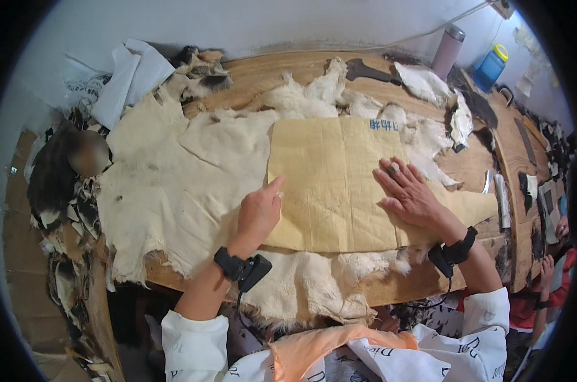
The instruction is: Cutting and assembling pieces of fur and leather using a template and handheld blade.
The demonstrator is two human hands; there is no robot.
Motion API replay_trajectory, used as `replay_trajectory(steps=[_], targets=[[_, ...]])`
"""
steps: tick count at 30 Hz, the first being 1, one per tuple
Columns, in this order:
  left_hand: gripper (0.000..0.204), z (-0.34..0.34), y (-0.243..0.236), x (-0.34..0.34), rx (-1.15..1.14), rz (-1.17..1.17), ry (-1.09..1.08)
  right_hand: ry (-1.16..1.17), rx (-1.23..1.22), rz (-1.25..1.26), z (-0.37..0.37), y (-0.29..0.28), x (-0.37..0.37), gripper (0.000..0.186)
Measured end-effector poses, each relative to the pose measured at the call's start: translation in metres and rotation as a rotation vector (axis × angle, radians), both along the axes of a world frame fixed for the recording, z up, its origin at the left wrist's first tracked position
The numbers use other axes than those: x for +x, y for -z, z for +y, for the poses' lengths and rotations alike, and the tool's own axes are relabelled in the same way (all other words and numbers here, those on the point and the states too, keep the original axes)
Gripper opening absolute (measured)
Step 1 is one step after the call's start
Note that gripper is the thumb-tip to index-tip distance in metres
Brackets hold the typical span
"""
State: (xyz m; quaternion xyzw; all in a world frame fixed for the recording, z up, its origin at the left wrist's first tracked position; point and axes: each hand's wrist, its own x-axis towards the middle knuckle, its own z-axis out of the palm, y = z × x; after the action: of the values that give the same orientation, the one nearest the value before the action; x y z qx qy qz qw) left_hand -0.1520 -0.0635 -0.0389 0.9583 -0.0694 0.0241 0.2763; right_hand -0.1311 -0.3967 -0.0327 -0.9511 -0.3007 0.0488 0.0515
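The yellow paper sheet (326, 184) lies flat on a pale hide (167, 172), which spreads over the wooden table (250, 73) and hangs over its front edge. The left hand (260, 213) points its index finger at the sheet's left edge, other fingers curled; whether they pinch anything, I cannot tell. The right hand (410, 194) is spread flat on the sheet, gripping nothing. Behind stand a capped pink flask (447, 52) and a yellow-lidded blue bottle (490, 69), contents unclear, beyond hide scraps (423, 84) and a dark flat tool (370, 72).
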Motion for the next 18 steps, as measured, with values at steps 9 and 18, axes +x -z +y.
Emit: replay_trajectory(steps=[9,18], targets=[[0.035,0.013,-0.018,-0.001,0.005,0.056,-0.005,-0.030,0.055,-0.030,0.014,-0.002,0.002,0.055],[0.036,0.011,-0.015,0.003,0.042,0.036,-0.082,-0.011,0.111,-0.138,0.016,0.018,0.017,0.052]])
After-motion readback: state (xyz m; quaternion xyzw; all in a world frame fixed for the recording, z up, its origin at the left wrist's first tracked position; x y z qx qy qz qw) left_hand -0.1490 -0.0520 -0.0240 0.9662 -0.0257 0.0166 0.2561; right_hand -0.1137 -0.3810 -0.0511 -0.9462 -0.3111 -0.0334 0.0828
